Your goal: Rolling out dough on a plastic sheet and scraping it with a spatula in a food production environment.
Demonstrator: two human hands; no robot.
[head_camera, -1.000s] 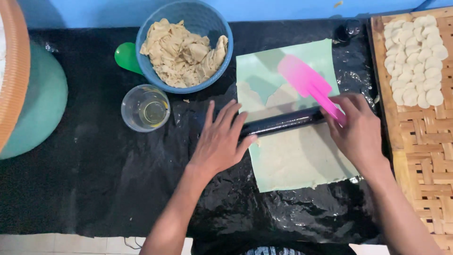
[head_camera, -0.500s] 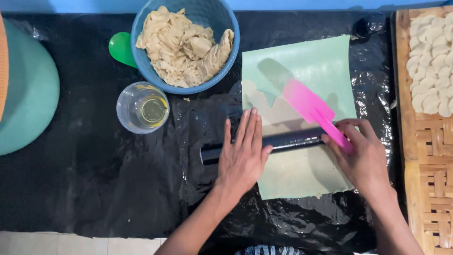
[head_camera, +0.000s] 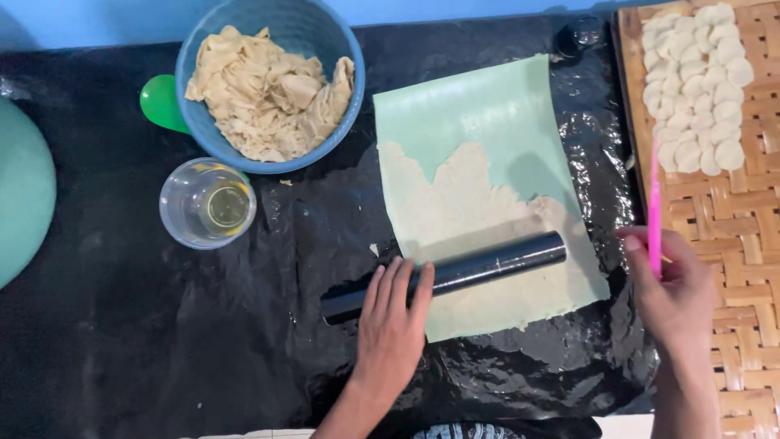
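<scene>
left hand [head_camera: 394,317] flat, fingers spread on black rolling pin [head_camera: 455,275] | pin lies across thin dough on green sheet [head_camera: 487,106] | right hand [head_camera: 674,289] closed around pink spatula [head_camera: 654,203] over woven tray [head_camera: 731,244] | nearby: one blue bowl [head_camera: 325,32] of scraps, one glass [head_camera: 207,203] | black surface [head_camera: 122,341]

No packages, labels, signs or screens show anywhere in the head view.
</scene>
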